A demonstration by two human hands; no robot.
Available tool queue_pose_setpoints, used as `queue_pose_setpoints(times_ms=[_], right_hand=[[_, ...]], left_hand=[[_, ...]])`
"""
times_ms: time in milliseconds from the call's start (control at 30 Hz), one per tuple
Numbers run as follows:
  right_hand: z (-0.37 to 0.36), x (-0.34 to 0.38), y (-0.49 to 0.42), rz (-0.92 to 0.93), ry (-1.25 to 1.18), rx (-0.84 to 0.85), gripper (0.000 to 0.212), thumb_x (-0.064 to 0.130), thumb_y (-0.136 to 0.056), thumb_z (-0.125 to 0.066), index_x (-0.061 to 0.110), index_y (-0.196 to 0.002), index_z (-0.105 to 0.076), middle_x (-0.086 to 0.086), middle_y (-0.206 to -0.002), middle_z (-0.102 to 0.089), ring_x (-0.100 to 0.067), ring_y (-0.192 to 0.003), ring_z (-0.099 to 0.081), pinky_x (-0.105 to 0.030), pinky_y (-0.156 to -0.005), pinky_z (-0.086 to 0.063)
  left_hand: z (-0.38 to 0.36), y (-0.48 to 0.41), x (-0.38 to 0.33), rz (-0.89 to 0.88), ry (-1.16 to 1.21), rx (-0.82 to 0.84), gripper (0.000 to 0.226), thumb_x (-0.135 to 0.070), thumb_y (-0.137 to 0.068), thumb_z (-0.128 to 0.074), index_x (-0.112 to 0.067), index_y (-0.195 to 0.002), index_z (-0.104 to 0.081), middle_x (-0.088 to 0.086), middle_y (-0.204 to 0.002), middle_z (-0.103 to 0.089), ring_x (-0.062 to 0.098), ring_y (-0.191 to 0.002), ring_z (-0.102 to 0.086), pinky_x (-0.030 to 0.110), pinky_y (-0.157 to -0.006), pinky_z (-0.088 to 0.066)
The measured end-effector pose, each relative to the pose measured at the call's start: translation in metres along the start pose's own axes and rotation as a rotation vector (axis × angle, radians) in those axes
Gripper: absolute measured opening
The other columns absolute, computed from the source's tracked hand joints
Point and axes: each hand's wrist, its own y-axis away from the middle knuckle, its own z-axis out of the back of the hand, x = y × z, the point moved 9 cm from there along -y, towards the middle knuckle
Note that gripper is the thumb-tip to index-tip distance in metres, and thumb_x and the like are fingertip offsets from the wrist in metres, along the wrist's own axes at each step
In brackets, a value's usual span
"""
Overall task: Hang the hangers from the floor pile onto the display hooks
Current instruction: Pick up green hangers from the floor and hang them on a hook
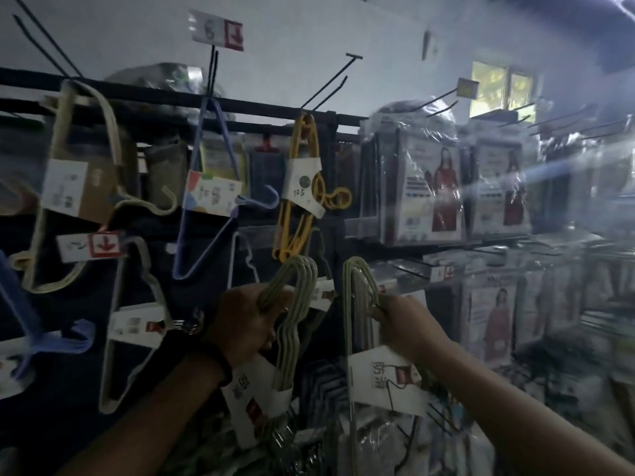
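My left hand (240,324) grips a bundle of pale green hangers (292,324) near the hook ends, with a white paper band around the bundle lower down. My right hand (402,321) grips a second pale green hanger bundle (357,304), also wrapped in a white label. Both bundles are held up in front of the dark display wall. Bare black display hooks (330,84) stick out from the top rail. A yellow hanger bundle (299,187) hangs just above my hands. The floor pile is out of view.
Cream hangers (79,187), purple hangers (206,201) and white hangers (137,321) hang on the wall to the left, with blue ones at the far left. Shelves of plastic-wrapped packages (429,187) fill the right side. A price tag (216,30) tops one hook.
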Motion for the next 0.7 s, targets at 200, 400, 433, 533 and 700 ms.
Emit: queue_pose_setpoints(times_ms=[200,400,433,533,700], right_hand=[[-0.02,-0.021,-0.058,-0.018,-0.052,0.047,0.035,0.02,-0.103,-0.052,0.028,-0.07,-0.047,0.004,-0.078,-0.059,-0.001,-0.061,-0.047,-0.017,-0.051,-0.03],[-0.024,-0.023,-0.107,0.159,-0.087,-0.024,0.018,0.034,-0.106,-0.052,0.03,-0.088,-0.052,0.014,-0.075,-0.052,0.003,-0.061,-0.047,-0.011,-0.047,-0.029],[-0.021,-0.022,-0.112,0.225,-0.087,-0.075,0.016,0.034,-0.105,-0.052,0.028,-0.091,-0.056,0.012,-0.075,-0.055,-0.001,-0.062,-0.052,-0.011,-0.049,-0.032],[-0.017,-0.027,-0.126,0.341,-0.108,-0.216,0.017,0.031,-0.104,-0.052,0.018,-0.103,-0.063,-0.002,-0.083,-0.068,-0.02,-0.068,-0.064,-0.031,-0.057,-0.05],[-0.026,-0.048,-0.134,0.416,-0.179,-0.384,0.019,0.036,-0.105,-0.051,0.019,-0.103,-0.058,-0.001,-0.079,-0.067,-0.022,-0.061,-0.061,-0.036,-0.053,-0.047]], left_hand=[[-0.036,-0.06,0.013,-0.095,-0.034,-0.036,0.094,-0.081,-0.091,-0.035,0.006,-0.074,-0.065,0.021,-0.058,-0.056,0.022,-0.056,-0.057,0.023,-0.045,-0.035],[-0.073,-0.107,0.037,-0.014,0.041,-0.049,0.102,-0.087,-0.091,-0.033,0.008,-0.101,-0.069,0.025,-0.06,-0.056,0.039,-0.047,-0.051,0.05,-0.043,-0.043],[-0.079,-0.111,0.037,-0.009,0.053,-0.056,0.096,-0.08,-0.095,-0.035,0.009,-0.103,-0.069,0.021,-0.059,-0.058,0.034,-0.046,-0.053,0.044,-0.042,-0.044],[-0.087,-0.121,0.035,0.008,0.043,-0.085,0.064,-0.048,-0.107,-0.042,0.008,-0.099,-0.072,-0.001,-0.045,-0.053,0.006,-0.037,-0.046,0.021,-0.043,-0.035],[-0.094,-0.126,0.028,0.0,0.041,-0.098,0.049,-0.043,-0.104,-0.044,-0.026,-0.059,-0.056,-0.003,-0.043,-0.053,0.006,-0.037,-0.047,0.023,-0.043,-0.037]])
